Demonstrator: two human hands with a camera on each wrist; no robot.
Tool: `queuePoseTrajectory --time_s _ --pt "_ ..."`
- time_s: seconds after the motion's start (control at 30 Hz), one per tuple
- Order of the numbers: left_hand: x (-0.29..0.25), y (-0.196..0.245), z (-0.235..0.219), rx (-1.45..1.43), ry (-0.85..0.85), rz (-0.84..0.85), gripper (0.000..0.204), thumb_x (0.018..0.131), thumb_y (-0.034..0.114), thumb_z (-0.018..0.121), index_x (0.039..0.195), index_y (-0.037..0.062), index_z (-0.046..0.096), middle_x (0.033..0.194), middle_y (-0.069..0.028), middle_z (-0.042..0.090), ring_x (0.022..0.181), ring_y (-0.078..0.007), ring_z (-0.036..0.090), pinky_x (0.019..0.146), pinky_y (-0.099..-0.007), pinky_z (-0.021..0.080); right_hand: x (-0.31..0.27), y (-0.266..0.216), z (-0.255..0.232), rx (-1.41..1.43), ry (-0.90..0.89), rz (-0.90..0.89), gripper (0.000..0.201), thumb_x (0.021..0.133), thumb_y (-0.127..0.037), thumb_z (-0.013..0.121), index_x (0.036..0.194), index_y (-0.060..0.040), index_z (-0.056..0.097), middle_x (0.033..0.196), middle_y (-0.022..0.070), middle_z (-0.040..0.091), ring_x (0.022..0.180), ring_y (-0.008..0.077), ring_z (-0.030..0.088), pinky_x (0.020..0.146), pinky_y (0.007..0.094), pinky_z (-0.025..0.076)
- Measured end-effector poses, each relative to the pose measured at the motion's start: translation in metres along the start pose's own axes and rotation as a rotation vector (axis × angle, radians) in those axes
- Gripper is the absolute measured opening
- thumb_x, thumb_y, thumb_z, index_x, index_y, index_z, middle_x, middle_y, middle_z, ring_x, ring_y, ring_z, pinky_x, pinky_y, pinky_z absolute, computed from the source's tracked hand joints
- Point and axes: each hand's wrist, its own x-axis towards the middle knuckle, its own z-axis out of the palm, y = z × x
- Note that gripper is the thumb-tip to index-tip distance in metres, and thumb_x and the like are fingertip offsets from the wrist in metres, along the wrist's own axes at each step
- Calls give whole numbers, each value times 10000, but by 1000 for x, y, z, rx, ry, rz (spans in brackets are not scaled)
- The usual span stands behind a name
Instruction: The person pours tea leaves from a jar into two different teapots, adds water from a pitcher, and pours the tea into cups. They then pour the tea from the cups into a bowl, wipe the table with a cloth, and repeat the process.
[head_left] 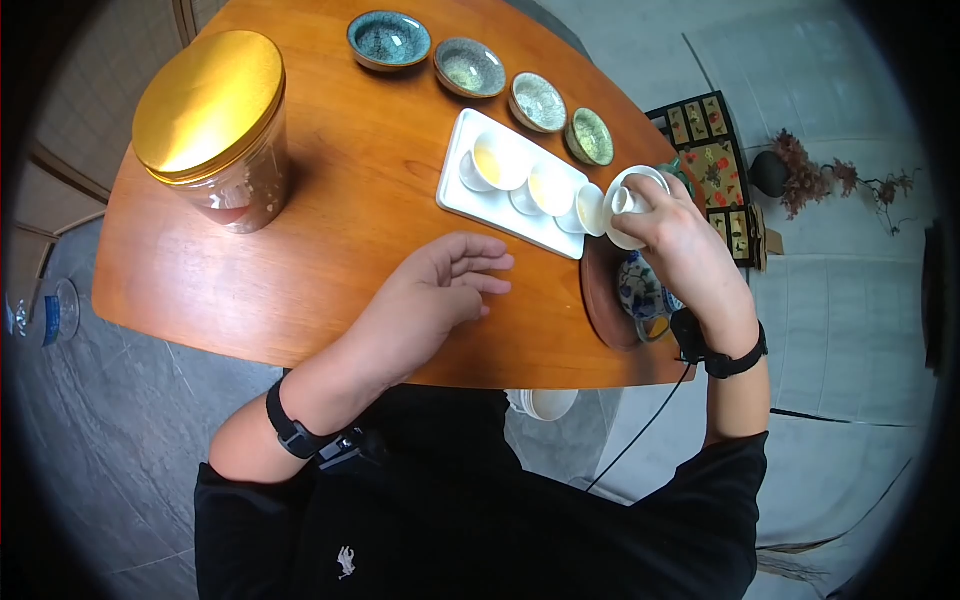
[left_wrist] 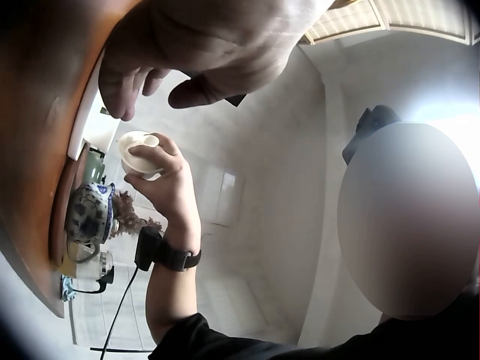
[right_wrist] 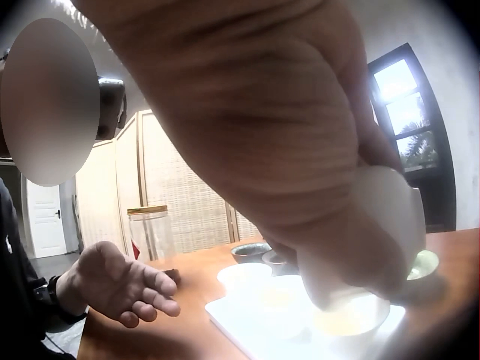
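White gaiwan (head_left: 628, 205) half hidden in right hand (head_left: 680, 235) grip, contents unseen.

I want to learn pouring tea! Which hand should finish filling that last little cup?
Probably the right hand: it already grips the white gaiwan, tilted over the last cup. The left hand rests open on the table.

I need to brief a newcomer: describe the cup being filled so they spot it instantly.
Start at the white rectangular tray on the wooden table. Three white cups stand in a row on it. The one meant is nearest the right hand, under the tilted white vessel.
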Motion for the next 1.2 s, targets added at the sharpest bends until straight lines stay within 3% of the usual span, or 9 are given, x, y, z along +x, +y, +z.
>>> queuePoseTrajectory --time_s 0.23,0.33,0.47,0.53,0.63,0.73,0.83,1.0,1.2 --pt "-5 7 6 53 -3 -16 569 834 -127 498 1393 -22 508 1375 -136 592 1188 -193 617 963 -301 501 -19 4 14 368 135 155 338 707 39 780 1020 -87 758 1247 171 624 1144 394 618 938 421 547" --pt "-6 19 10 100 -5 10 578 822 -106 486 1395 -31 504 1384 -149 588 1189 -207 620 969 -316 501 -35 -2 24 564 274 294 392 695 33 812 1062 -93 758 1273 180 620 1146 385 633 958 407 545" --pt "-3 43 30 149 -36 58 609 795 -76 468 1403 -50 494 1402 -189 579 1208 -231 618 983 -334 498 -60 1 24 527 537 357 515 644 20 863 1130 -115 762 1291 155 629 1167 318 649 986 395 536" --pt "-7 72 48 284 -65 190 646 784 -42 459 1430 -73 469 1431 -251 559 1266 -262 597 1020 -344 489 -68 1 5 747 767 308 532 670 4 874 1179 -84 747 1327 150 613 1219 273 617 1034 370 504" --pt "-10 82 66 385 -81 232 679 778 -11 479 1454 -74 454 1448 -247 550 1302 -277 578 1051 -367 477 -75 -19 5 848 901 185 600 640 26 887 1209 -98 739 1341 169 602 1237 289 605 1013 389 522" --pt "-13 66 59 400 -101 146 707 764 -20 487 1468 -77 447 1460 -235 545 1316 -288 572 1081 -390 460 -70 -52 27 843 883 130 647 597 -39 942 1204 -154 751 1383 164 577 1233 323 611 985 406 544" --pt "-14 43 39 361 -127 17 670 826 -104 446 1494 -53 451 1421 -162 591 1309 -221 572 1091 -355 451 -56 -82 65 887 839 100 610 634 -95 939 1206 -183 749 1406 167 561 1238 334 612 992 391 540" --pt "-25 21 28 448 10 -44 604 851 -103 427 1451 -92 494 1379 -166 625 1295 -217 586 1114 -334 438 -36 -127 123 1007 856 90 546 731 -44 856 1245 -174 728 1471 207 489 1273 393 567 1056 439 494" --pt "-31 13 26 551 82 -103 598 855 -118 404 1447 -104 487 1386 -189 613 1324 -241 568 1147 -355 421 -35 -142 144 984 756 53 524 831 -26 733 1330 -175 678 1518 247 416 1335 451 488 1112 472 443"
